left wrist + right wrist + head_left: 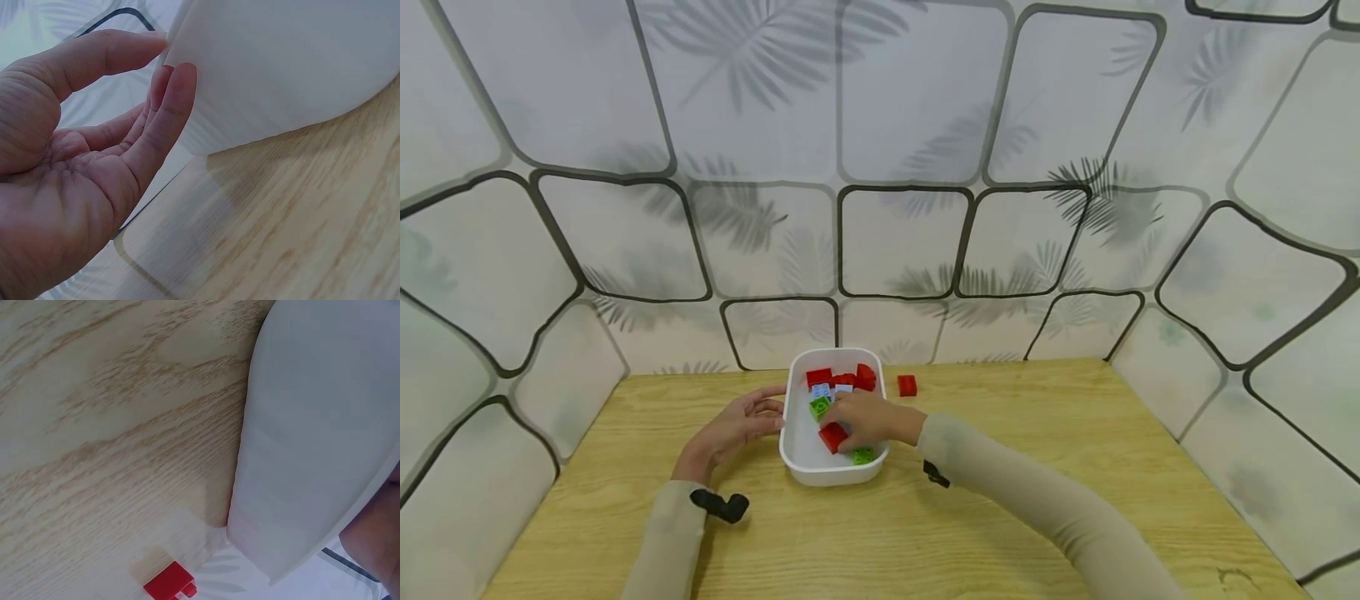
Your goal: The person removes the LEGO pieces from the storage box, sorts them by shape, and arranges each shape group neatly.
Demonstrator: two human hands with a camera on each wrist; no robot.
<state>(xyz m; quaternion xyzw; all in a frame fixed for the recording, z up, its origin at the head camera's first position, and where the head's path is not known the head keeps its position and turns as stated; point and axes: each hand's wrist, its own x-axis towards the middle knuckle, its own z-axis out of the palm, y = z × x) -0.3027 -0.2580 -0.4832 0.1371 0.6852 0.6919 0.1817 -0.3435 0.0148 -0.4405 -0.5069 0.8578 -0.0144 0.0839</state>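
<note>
A white plastic tub (805, 477) with rounded corners holds red, light blue and green toy building bricks. My right hand (868, 418) reaches into it over the right wall, and its thumb and fingers pinch a red toy brick (832, 437). In the right wrist view the tub's wall hides most of that hand. My left hand (737, 429) is at the tub's left side, fingers relaxed, with thumb and fingertips (181, 78) against the outer wall near the rim. A green brick (819, 407) lies just left of the right hand, another green brick (863, 456) below it.
One red brick (907, 386) lies on the wooden table (1000, 467) outside the tub, to its right near the back. More red bricks (865, 377) are at the tub's far end. A patterned cloth wall (895, 242) encloses the table at the back and sides.
</note>
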